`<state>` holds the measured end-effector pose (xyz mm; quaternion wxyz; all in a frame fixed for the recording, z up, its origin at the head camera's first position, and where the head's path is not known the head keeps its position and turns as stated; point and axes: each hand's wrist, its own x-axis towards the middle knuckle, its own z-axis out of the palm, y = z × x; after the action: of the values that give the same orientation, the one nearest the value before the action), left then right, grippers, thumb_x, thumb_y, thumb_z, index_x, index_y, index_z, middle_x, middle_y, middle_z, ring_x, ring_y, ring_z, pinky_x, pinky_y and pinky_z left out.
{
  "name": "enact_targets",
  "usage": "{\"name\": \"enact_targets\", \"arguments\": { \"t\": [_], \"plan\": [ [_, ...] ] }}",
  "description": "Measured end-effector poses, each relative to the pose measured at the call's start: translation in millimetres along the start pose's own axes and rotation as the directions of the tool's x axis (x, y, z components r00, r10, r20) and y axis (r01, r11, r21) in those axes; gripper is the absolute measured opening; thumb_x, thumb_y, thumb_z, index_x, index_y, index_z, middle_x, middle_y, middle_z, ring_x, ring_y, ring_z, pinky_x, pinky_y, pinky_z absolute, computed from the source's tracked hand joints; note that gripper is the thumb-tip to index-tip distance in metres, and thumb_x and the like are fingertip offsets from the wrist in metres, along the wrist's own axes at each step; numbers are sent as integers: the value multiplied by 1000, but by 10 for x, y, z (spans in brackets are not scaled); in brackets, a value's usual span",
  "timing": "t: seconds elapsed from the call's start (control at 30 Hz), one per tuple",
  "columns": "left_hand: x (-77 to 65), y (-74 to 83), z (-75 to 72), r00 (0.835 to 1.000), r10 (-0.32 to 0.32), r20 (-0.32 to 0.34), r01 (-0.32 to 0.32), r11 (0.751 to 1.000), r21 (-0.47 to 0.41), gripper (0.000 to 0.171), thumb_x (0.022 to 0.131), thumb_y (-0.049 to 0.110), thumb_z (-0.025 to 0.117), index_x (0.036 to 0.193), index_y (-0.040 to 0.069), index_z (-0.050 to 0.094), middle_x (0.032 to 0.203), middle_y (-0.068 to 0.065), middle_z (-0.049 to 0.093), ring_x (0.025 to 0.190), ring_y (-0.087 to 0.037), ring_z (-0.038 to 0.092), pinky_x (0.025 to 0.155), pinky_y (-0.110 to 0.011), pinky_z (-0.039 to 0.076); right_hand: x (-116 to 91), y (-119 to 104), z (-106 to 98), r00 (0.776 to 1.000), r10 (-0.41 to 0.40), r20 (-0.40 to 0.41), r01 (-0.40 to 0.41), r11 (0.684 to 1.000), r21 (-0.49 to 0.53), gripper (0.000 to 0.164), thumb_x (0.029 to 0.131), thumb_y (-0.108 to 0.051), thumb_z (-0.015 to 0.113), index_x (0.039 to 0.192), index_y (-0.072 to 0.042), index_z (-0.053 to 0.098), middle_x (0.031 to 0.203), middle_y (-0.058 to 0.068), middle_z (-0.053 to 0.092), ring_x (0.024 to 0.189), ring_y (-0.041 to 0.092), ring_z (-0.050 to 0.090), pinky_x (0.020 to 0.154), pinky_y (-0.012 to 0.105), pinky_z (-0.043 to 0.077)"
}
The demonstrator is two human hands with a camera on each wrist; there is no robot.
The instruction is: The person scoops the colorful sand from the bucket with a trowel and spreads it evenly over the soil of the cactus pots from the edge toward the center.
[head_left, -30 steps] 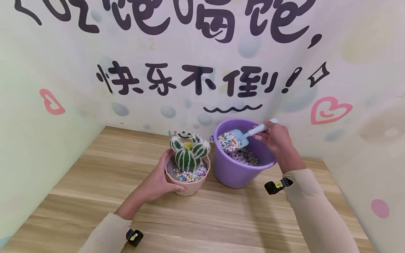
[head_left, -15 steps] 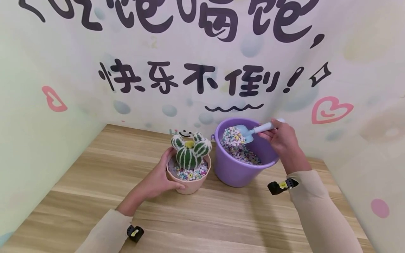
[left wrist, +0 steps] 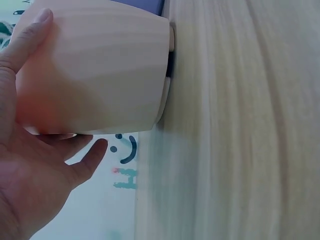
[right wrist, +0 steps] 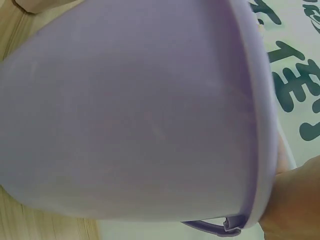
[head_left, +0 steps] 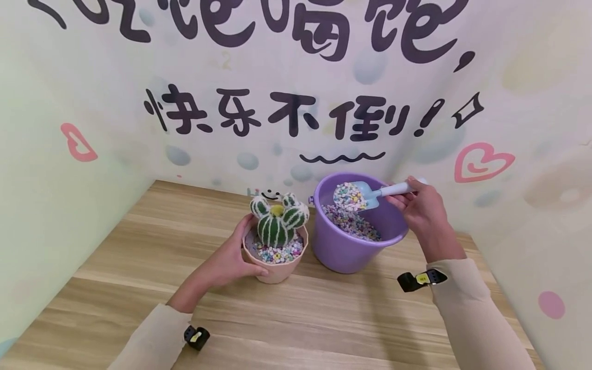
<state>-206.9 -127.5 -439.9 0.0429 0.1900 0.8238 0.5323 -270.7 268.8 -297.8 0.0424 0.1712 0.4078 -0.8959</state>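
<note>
My left hand [head_left: 230, 261] holds a pale pink flower pot [head_left: 279, 272] from its left side, thumb across the front. The left wrist view shows the thumb against the pot wall [left wrist: 100, 70] and fingers [left wrist: 90, 157] behind it. In the pot stands a green cactus [head_left: 273, 232] with white fuzzy ribs, and coloured pebbles [head_left: 284, 253] cover part of the surface around it. My right hand [head_left: 422, 208] grips the white handle of a light blue toy shovel [head_left: 370, 198]. Heaped with pebbles [head_left: 348, 197], its blade is over the purple bucket [head_left: 342, 257], which holds more pebbles [head_left: 358, 226].
The bucket is close to the pot's right side, near the printed back wall [head_left: 208, 159]. Both stand on a wooden table [head_left: 296, 324]. A side wall [head_left: 55, 205] bounds the left. In the right wrist view the bucket's side [right wrist: 140, 110] hides the shovel.
My right hand has drawn the loaded shovel to the right over the bucket, with the blade now more level. My left hand stays on the pot.
</note>
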Motion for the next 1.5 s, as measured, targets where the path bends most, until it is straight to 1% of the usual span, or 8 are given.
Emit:
{"name": "enact_targets", "arguments": {
  "t": [0.13,0.33,0.5,0.67,0.9,1.17,1.33,1.5],
  "plan": [
    [-26,54,17,1000,-7,-20,7,1000,31,134,63,39,91,157,15,-1,162,-10,15,147,-30,18,118,-50,18,-50,-11,-39,1000,4,3,-4,999,52,23,99,-21,55,116,-15,41,113,18,53,97,35,69,90,44,52],
    [-80,151,65,997,-23,-72,31,993,118,129,69,46,86,156,9,-2,161,-16,12,146,-37,17,116,-56,19,-147,19,-70,1000,1,-1,-1,992,129,21,99,-20,55,116,-14,44,105,17,57,94,36,69,91,46,50],
    [-73,210,134,991,-42,-130,57,992,111,126,69,51,84,156,13,1,160,-16,17,145,-37,21,115,-56,21,-245,66,-88,1000,-22,-14,24,987,156,23,97,-20,58,115,-13,44,101,18,59,94,34,70,87,46,53],
    [-68,227,169,987,-51,-152,66,993,93,121,70,51,83,156,16,5,159,-12,21,145,-32,22,116,-54,21,-333,121,-108,1000,-17,-11,19,985,174,26,96,-20,60,116,-13,44,102,17,59,99,31,68,88,46,52],
    [-26,230,124,996,-23,-84,23,1000,0,114,73,40,85,155,14,10,159,-10,22,145,-29,23,118,-49,20,-435,183,-166,1000,-11,3,10,975,221,28,96,-19,60,117,-13,42,108,18,56,100,34,68,94,48,46],
    [-2,181,45,999,-32,-1,32,996,-86,119,74,31,86,156,9,3,162,-13,12,148,-31,16,119,-49,16,-533,231,-178,1000,-24,14,21,971,237,29,94,-17,63,117,-13,46,109,17,57,100,33,68,93,48,48],
    [-1,141,-8,999,-39,34,41,995,-90,119,74,31,86,157,11,3,162,-11,13,147,-32,16,118,-50,16,-599,271,-192,1000,-27,16,22,969,246,30,94,-17,64,118,-13,46,107,17,58,100,33,68,93,49,48],
    [21,98,-56,998,-3,70,9,996,-94,118,74,30,85,157,12,4,162,-9,16,147,-32,18,118,-50,18,-658,337,-213,999,-33,33,24,968,249,29,94,-16,64,117,-12,47,108,17,57,99,33,68,92,50,48]
  ]
}}
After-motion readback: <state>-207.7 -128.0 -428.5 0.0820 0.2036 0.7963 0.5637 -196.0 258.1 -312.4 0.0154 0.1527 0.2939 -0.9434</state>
